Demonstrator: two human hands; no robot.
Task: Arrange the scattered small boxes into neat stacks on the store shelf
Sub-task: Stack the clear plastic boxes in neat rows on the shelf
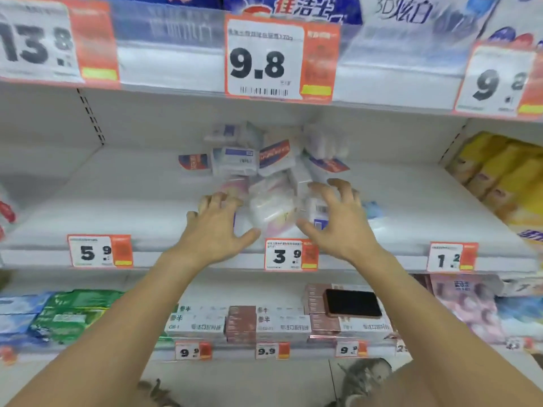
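Scene: a person faces a white store shelf [411, 218]; both bare arms reach in over its front edge.
Boxes: small boxes [258, 160] lie in a loose heap at the middle of the shelf, tilted at mixed angles, some leaning on others. No neat stack is visible. The view is blurred, so no count is possible.
Nearest box: a pale pink-and-white box [271, 210] lies tilted at the front of the heap, between the two hands.
Left hand [217, 227]: fingers spread wide, palm down, just left of the pale box. It grips nothing; whether the fingertips touch a box cannot be told.
Right hand [335, 221]: fingers spread and curled, cupped over a white box with a blue label [318, 214]. Contact looks likely, but a firm grip cannot be confirmed.
Step in hand: judged to be gathering the front boxes, both hands closing from the sides.
Progress: early; the heap is unsorted.
Risk 1: squeezing inward on tilted boxes may make them pop upward or slide, because they rest on one another.
Risk 2: pulling front boxes may collapse the leaning rear ones.
Risk 3: boxes near the front edge may fall to the lower shelf, where a dark phone [352, 302] lies on product cartons.
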